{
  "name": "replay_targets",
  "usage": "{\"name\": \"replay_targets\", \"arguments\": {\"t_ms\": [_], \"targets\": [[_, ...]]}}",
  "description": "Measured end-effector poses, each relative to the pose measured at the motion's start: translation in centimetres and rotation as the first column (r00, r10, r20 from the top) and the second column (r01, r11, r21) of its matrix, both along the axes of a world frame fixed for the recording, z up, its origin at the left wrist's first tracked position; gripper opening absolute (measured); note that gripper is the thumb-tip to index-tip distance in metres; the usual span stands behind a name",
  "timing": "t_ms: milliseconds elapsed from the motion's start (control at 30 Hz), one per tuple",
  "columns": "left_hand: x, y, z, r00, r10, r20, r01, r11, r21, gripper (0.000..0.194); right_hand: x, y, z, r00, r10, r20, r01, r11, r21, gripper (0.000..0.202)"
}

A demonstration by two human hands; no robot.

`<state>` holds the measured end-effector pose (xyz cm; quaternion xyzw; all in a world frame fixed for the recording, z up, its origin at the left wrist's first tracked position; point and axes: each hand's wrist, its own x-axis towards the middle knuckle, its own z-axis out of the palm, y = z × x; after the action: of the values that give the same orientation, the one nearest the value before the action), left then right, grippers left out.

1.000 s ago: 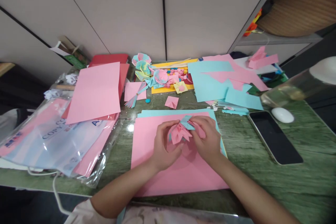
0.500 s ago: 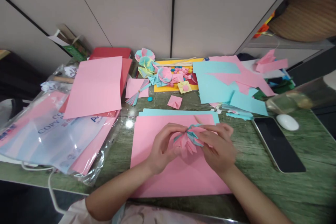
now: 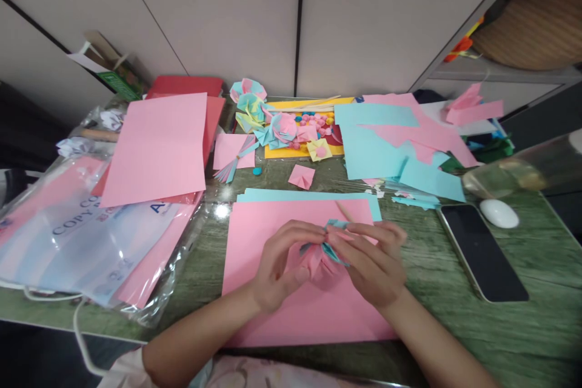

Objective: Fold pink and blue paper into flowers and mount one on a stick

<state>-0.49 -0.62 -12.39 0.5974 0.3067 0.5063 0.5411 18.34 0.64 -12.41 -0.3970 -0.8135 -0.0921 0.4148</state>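
A folded pink and blue paper flower (image 3: 319, 262) is held between both hands, over a large pink sheet (image 3: 268, 321) on the table. From the left, my left hand (image 3: 279, 267) pinches its upper part between thumb and fingers. My right hand (image 3: 377, 260) grips the right side, its fingers bent over the blue folds, so part of the flower is hidden. Light blue paper (image 3: 240, 195) shows under the far edge of the pink sheet. A thin wooden stick (image 3: 344, 211) sticks out behind my right fingers.
Finished paper flowers (image 3: 248, 110), a small folded pink square (image 3: 302, 176) and a tied paper-strip bundle (image 3: 236, 160) lie behind. Blue paper scraps (image 3: 377, 148) are back right. A phone (image 3: 484, 251) and white mouse (image 3: 499, 213) lie right; a plastic paper bag (image 3: 104, 242) lies left.
My right fingers have moved left across the flower, closer to my left fingertips. Less of the flower's right side shows now. The view has shifted slightly.
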Motion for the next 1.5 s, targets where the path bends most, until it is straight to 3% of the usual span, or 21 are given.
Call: {"name": "replay_targets", "arguments": {"t_ms": [133, 267, 467, 667, 867, 1200, 1367, 1500], "targets": [[-0.1, 0.1, 0.4, 0.999, -0.02, -0.028, 0.021, 0.998, 0.066, 0.039, 0.3, -0.2, 0.0, 1.0, 0.021, 0.018, -0.022, 0.998, 0.05, 0.021], [0.0, 0.1, 0.5, 0.999, -0.016, -0.043, 0.026, 0.969, 0.247, 0.042, 0.5, -1.1, -0.2, 0.998, 0.002, -0.069, 0.005, 0.995, 0.1, 0.018], [1.1, -0.7, -0.8, 0.996, 0.067, -0.064, -0.036, 0.919, 0.394, 0.07, 0.7, -1.4, -0.2, 0.993, -0.037, -0.115, 0.047, 0.995, 0.087, 0.019], [2.2, -1.5, -1.1, 0.958, 0.207, -0.198, -0.156, 0.957, 0.244, 0.072, 0.5, -0.6, -0.1, 0.99, -0.056, -0.132, 0.067, 0.995, 0.075, 0.022], [2.4, -1.7, -0.8, 0.919, 0.201, -0.339, -0.18, 0.979, 0.092, 0.072, 0.2, -0.4, 0.2, 0.988, -0.098, -0.121, 0.105, 0.993, 0.058, 0.019], [3.4, -1.8, -0.9, 0.961, 0.196, -0.196, -0.249, 0.919, -0.305, 0.054, -0.9, 0.2, 0.0, 0.974, -0.206, -0.097, 0.205, 0.979, -0.02, 0.024], [3.5, -1.2, -1.2, 0.968, 0.182, -0.175, -0.231, 0.918, -0.323, 0.054, -1.2, 0.7, -0.2, 0.975, -0.211, -0.075, 0.198, 0.969, -0.15, 0.018], [3.0, -0.6, -1.2, 0.942, 0.191, -0.275, -0.269, 0.921, -0.283, 0.051, -1.0, 0.8, -0.5, 0.981, -0.19, -0.051, 0.164, 0.934, -0.316, 0.022]]}}
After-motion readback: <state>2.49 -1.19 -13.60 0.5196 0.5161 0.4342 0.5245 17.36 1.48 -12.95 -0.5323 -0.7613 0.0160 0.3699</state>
